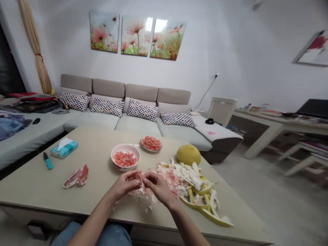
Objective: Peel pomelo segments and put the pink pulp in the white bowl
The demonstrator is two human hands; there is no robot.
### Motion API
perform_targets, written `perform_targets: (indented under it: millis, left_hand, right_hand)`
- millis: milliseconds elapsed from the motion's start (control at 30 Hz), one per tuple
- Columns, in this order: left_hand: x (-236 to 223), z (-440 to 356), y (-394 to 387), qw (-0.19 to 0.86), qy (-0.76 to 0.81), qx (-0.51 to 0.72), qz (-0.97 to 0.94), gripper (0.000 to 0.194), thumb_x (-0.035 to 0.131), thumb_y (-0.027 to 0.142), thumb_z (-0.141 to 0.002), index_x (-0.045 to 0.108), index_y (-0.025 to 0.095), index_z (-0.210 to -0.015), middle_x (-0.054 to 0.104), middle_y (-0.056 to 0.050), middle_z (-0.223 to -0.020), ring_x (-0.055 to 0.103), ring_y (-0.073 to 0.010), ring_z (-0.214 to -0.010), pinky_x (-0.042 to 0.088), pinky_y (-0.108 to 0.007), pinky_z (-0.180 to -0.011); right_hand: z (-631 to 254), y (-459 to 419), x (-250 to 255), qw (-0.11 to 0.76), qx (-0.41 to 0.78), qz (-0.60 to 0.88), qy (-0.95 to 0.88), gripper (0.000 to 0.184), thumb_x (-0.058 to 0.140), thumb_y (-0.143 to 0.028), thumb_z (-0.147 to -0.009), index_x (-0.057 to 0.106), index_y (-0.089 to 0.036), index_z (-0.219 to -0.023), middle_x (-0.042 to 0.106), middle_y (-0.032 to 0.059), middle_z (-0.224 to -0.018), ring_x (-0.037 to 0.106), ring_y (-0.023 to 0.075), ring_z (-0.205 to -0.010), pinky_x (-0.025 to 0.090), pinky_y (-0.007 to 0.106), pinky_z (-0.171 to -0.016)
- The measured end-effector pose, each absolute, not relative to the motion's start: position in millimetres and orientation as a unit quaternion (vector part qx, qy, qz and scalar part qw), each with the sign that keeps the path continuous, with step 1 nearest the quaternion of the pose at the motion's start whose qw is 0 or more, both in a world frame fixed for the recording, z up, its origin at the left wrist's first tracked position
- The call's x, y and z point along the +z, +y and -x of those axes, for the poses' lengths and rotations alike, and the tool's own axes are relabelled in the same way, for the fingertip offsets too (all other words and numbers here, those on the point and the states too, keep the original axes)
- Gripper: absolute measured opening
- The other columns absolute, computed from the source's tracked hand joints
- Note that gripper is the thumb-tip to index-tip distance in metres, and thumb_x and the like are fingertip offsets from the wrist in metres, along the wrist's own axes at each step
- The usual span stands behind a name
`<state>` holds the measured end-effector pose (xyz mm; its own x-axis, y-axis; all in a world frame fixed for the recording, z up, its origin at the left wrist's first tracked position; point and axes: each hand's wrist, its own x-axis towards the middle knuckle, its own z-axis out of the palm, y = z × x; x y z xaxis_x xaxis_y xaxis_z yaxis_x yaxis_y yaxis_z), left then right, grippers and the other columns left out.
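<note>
Pomelo piece: in the head view, a pink pomelo piece (139, 176) was at the fingertips of the left hand (126, 186), over the near middle of the table (30, 184); fingers covered much of it, so its long axis and pointing could not be told.
Left hand: thumb and fingers curled, clamped on the piece.
Right hand: the right hand (158, 188) was just beside the left, thumb and forefinger pinched together; whether they gripped the piece could not be told.
Pomelo segment: the larger pomelo segment (76, 176) lay left of the hands, long axis running from near left to far right.
Bowl and plate: white bowl (132, 149) beyond the hands, pink pulp inside; small plate (153, 150) farther back, likewise loaded.
Table surface: beige, pale membrane scraps (189, 174) heaped right of the hands, yellow peel (217, 218) beside them, whole pomelo (189, 154) behind.
Knife: teal-handled knife (48, 161) at far left, dark blade pointing away, near a blue tissue packet (64, 149).
Room: grey sofa (138, 127) behind the table, four checkered cushions (142, 110), three flower pictures (137, 36) on the wall; white desk (266, 116) at right.
</note>
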<state>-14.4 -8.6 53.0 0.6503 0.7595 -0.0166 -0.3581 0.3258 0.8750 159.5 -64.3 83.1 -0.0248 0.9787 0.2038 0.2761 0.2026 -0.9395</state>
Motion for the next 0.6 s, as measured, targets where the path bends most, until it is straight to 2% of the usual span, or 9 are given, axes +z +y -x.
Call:
perform_targets:
  millis: [200,333,400,500,600]
  left_hand:
    - [51.1,1.3,2.8,0.785,0.246,0.333,-0.461,0.052,0.083,0.025,-0.071,0.068,0.017,-0.12,0.067,-0.014,-0.125,0.065,-0.0253,-0.107,0.05,-0.036,-0.093]
    - [46.9,-1.4,6.8,0.788,0.298,0.327,-0.429,0.054,0.083,0.024,-0.07,0.067,0.017,-0.121,0.068,-0.014,-0.122,0.068,-0.0223,-0.097,0.053,-0.033,-0.085]
    - [46.8,-2.5,9.7,0.789,0.31,0.342,-0.405,0.054,0.084,0.024,-0.069,0.067,0.016,-0.12,0.069,-0.014,-0.12,0.069,-0.0204,-0.093,0.053,-0.031,-0.085]
    - [47.3,-6.9,15.3,0.783,0.322,0.379,-0.375,0.054,0.084,0.024,-0.069,0.067,0.017,-0.12,0.068,-0.013,-0.123,0.067,-0.0214,-0.102,0.052,-0.031,-0.09]
    - [45.6,-12.4,19.9,0.771,0.32,0.393,-0.385,0.056,0.085,0.023,-0.069,0.066,0.017,-0.121,0.067,-0.013,-0.126,0.063,-0.0252,-0.114,0.049,-0.034,-0.096]
  right_hand:
    - [-186.6,-33.6,69.6,0.47,0.357,0.523,-0.616,0.022,0.062,-0.037,-0.085,0.07,-0.017,-0.081,0.07,0.0047,-0.078,0.063,0.0194,-0.073,0.048,0.03,-0.07]
    - [-194.8,-17.7,62.9,0.459,0.364,0.519,-0.622,0.017,0.061,-0.031,-0.087,0.07,-0.018,-0.082,0.07,0.0043,-0.076,0.063,0.0195,-0.073,0.049,0.03,-0.069]
    - [-195.0,-15.8,62.0,0.452,0.361,0.511,-0.635,0.015,0.06,-0.03,-0.088,0.07,-0.019,-0.091,0.071,0.0051,-0.087,0.064,0.0194,-0.079,0.05,0.031,-0.073]
    - [-190.2,-19.3,62.1,0.493,0.294,0.512,-0.639,0.022,0.059,-0.027,-0.09,0.066,-0.023,-0.11,0.065,0.0066,-0.111,0.063,0.0181,-0.087,0.05,0.031,-0.078]
    - [-182.5,-24.1,62.7,0.537,0.224,0.518,-0.627,0.018,0.061,-0.027,-0.09,0.065,-0.023,-0.107,0.063,0.0059,-0.105,0.061,0.0169,-0.083,0.049,0.03,-0.076]
